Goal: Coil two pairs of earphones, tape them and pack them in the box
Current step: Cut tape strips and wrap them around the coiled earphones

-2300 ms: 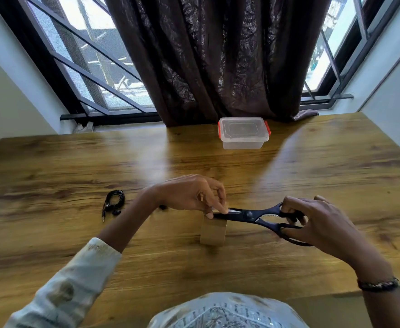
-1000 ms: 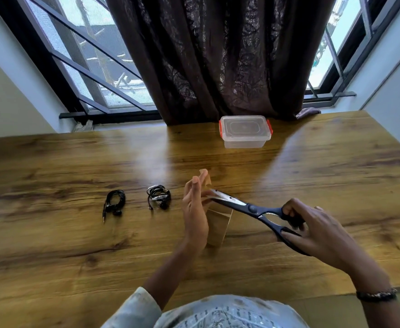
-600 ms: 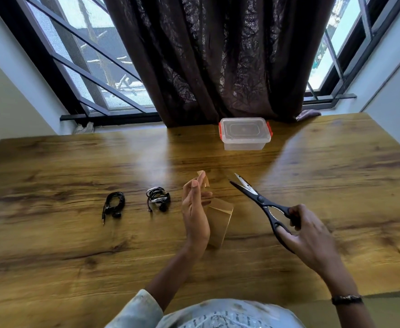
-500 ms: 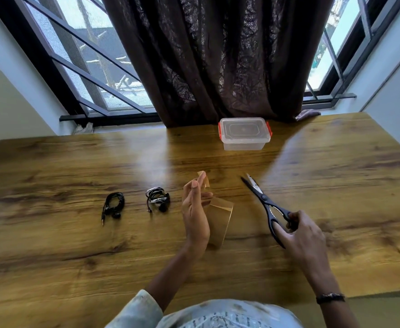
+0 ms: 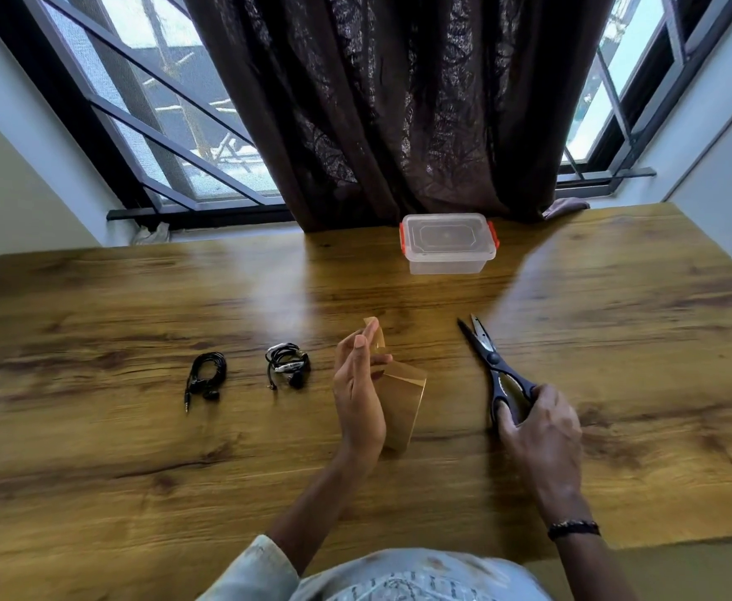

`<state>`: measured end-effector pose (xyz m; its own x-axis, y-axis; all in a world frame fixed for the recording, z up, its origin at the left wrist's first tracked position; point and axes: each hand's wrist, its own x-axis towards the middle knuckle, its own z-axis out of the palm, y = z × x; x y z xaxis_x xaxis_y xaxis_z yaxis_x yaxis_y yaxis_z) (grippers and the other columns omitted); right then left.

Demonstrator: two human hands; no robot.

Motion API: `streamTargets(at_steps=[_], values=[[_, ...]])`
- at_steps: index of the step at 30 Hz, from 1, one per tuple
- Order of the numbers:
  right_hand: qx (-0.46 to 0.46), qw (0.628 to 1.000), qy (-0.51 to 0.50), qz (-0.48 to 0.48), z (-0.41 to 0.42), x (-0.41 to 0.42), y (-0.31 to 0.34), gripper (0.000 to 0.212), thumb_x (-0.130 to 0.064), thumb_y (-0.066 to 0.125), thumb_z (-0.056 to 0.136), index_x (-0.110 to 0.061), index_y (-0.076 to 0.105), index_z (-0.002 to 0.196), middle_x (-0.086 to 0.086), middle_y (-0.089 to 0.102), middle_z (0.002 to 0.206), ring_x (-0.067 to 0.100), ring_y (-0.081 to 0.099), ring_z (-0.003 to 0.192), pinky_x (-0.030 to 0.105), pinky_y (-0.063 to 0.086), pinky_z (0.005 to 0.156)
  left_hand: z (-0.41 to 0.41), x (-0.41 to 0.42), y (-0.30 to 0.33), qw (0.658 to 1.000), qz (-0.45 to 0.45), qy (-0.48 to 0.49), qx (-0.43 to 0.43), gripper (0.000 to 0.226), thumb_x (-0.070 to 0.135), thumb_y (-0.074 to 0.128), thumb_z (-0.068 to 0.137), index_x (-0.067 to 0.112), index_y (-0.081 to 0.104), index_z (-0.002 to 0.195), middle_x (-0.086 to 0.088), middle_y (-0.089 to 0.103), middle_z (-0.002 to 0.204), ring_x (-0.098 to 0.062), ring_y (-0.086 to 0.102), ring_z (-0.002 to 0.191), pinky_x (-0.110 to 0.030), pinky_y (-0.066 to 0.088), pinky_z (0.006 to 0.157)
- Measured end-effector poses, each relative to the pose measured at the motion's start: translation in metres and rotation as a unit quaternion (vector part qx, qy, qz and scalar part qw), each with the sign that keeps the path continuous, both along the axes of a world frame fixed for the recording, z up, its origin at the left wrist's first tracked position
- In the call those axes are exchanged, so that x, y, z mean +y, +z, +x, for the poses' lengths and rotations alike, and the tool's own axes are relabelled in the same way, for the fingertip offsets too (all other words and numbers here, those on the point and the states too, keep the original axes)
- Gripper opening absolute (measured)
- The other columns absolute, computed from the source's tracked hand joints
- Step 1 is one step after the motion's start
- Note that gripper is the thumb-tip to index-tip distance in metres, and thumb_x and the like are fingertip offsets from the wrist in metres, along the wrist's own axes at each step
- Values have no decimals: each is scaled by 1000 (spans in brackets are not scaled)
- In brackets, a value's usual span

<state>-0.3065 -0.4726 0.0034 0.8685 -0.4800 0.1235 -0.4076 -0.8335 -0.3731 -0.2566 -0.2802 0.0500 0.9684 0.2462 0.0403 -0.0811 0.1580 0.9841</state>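
Observation:
Two coiled earphones lie on the wooden table left of centre: an all-black pair (image 5: 206,377) and a black pair with silver parts (image 5: 288,365). My left hand (image 5: 359,396) stands edge-up with straight fingers, and a short cut piece of brown tape (image 5: 377,336) clings to its fingertips. The brown tape roll (image 5: 403,405) stands right behind that hand. My right hand (image 5: 539,427) grips the handles of the black scissors (image 5: 485,357), whose blades are slightly apart, low over the table and pointing away. The clear plastic box (image 5: 448,242) with orange clips sits lidded at the back.
A dark curtain (image 5: 398,101) hangs behind the box in front of barred windows. The table's (image 5: 117,470) near edge is close to my body, and its right edge runs beside a wall.
The scissors cut the tape, then my right hand swung them away to the right and down toward the table. My left hand lifted off the roll with the cut piece.

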Motion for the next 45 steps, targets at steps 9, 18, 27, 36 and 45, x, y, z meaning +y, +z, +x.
streamTargets(at_steps=[9, 18, 27, 36, 45], values=[[61, 995, -6, -73, -2, 9, 9, 41, -36, 69, 85, 1, 60, 101, 19, 60, 94, 31, 54, 85, 40, 47, 76, 0, 0, 0, 1000, -8, -1, 1, 45, 37, 33, 100, 11, 59, 125, -5, 55, 125, -30, 59, 100, -13, 48, 70], [132, 868, 197, 437, -21, 57, 72, 43, -56, 57, 80, -30, 63, 114, -13, 66, 108, 0, 63, 97, 17, 51, 78, -2, -1, -3, 1000, -7, 0, 4, 48, 38, 31, 96, 12, 59, 126, 0, 57, 126, -24, 63, 96, -17, 50, 73], [-32, 932, 242, 268, 1, 78, 63, 23, -26, 64, 91, -19, 65, 113, -11, 68, 103, -2, 64, 85, 8, 50, 69, 2, 8, 17, 998, -37, 10, 45, 41, 42, 30, 101, 26, 59, 124, 9, 58, 127, -11, 62, 99, -29, 48, 84], [-29, 958, 276, -64, 52, 67, 46, 27, -25, 56, 94, -6, 63, 112, 9, 67, 109, 25, 65, 94, 34, 54, 71, -6, 26, 35, 985, -113, -56, 115, 43, 47, 28, 99, 34, 65, 117, 14, 58, 131, -12, 53, 118, -31, 43, 88], [-22, 960, 266, -83, 60, 73, 27, 28, -25, 69, 86, -8, 66, 108, 8, 69, 101, 23, 68, 87, 32, 56, 64, -13, 29, 38, 983, -111, -87, 114, 46, 50, 27, 96, 36, 65, 117, 17, 59, 129, -12, 50, 123, -35, 40, 93]])
